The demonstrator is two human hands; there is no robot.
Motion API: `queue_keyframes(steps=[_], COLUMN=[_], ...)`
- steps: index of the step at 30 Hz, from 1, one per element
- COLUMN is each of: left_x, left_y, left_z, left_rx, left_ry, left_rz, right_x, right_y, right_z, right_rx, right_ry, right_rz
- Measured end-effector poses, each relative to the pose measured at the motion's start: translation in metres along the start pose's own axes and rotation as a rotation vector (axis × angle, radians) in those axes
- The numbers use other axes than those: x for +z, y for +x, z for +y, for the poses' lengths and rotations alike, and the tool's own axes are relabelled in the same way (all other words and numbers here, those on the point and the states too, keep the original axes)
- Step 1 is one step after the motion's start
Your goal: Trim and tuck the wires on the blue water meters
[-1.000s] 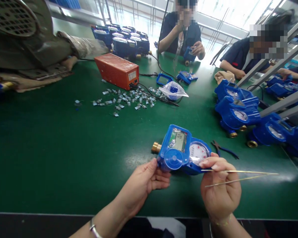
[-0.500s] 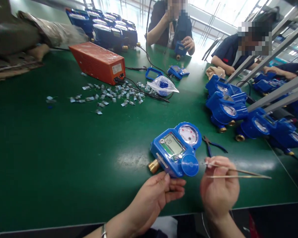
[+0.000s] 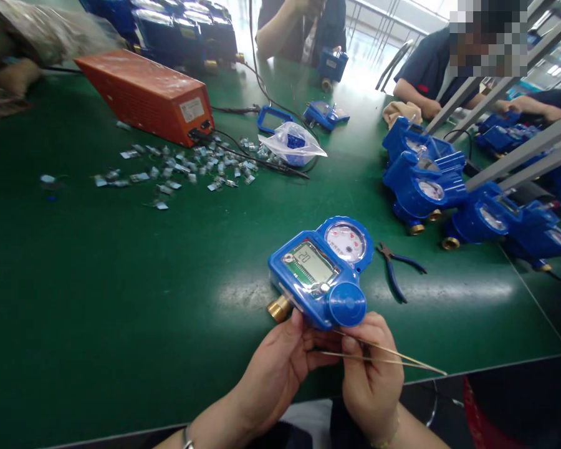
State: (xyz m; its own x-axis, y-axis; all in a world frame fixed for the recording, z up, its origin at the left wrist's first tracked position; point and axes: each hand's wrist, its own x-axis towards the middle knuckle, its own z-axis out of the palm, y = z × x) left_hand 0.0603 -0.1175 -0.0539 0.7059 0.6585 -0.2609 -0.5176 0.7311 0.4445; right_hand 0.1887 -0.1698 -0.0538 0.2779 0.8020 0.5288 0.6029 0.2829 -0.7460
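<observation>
A blue water meter (image 3: 303,268) with a lit display reading 20, a round dial, a round blue cap and a brass fitting (image 3: 279,308) rests on the green table before me. My left hand (image 3: 280,365) grips its near edge, thumb at the side and fingers curled beneath. Between the fingers of my right hand (image 3: 374,374) is a pair of thin metal tweezers (image 3: 418,364), their joined end pointing right. The right fingertips meet the meter's near side, under the cap. Whatever lies between the two hands' fingertips is hidden.
Blue-handled pliers (image 3: 395,268) lie right of the meter. Beyond are many small metal-and-white parts (image 3: 168,171), an orange box (image 3: 144,93) with cables, and a plastic bag (image 3: 292,143). More blue meters (image 3: 423,174) stand at right, by metal bars. Co-workers sit across.
My right hand has moved left with the tweezers, from beside the meter to its near edge, next to my left hand. The whole view has shifted a little.
</observation>
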Motion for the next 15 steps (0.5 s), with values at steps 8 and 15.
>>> queue_keyframes(steps=[8,15], left_x=[0.0002,0.0015], left_y=[0.0009,0.0005], left_z=[0.0005,0.0013], left_rx=[-0.015,-0.045], left_ry=[-0.009,-0.028], left_rz=[0.024,0.071], right_x=[-0.0006,-0.0021], right_y=[-0.0013,-0.0062], right_z=[-0.0049,-0.0081], right_rx=[-0.053,-0.092], right_ry=[-0.137,-0.196], right_rz=[-0.007,-0.015])
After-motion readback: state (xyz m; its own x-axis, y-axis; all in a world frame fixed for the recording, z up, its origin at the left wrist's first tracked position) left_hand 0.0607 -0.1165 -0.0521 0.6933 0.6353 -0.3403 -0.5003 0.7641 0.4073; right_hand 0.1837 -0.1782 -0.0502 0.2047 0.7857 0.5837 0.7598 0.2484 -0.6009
